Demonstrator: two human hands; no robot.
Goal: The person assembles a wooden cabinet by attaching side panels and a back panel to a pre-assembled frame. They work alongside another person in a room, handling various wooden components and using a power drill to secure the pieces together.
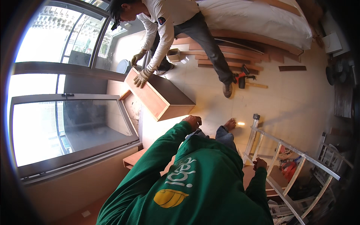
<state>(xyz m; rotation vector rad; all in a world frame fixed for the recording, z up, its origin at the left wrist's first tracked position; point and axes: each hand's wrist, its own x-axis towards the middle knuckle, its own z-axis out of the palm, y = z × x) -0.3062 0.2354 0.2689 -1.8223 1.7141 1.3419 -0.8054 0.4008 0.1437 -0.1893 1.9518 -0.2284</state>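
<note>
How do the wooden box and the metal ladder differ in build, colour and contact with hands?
The wooden box has solid flat panels; the metal ladder is an open frame of rails and rungs. The box is light brown with a dark face, while the ladder is silvery grey. A co-worker's gloved hands rest on the box; the ladder is beside the person's right hand, though touch is unclear. Both have long straight edges.

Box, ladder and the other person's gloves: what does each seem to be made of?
Box: apparently wood or wood-look board; one face is warm tan with edging strips, another smooth, dark and matte.
Ladder: probably bare metal, perhaps aluminium; it looks silvery with a dull sheen.
Gloves: fabric or leather, I can't tell which; they look matte and mottled tan.
</note>
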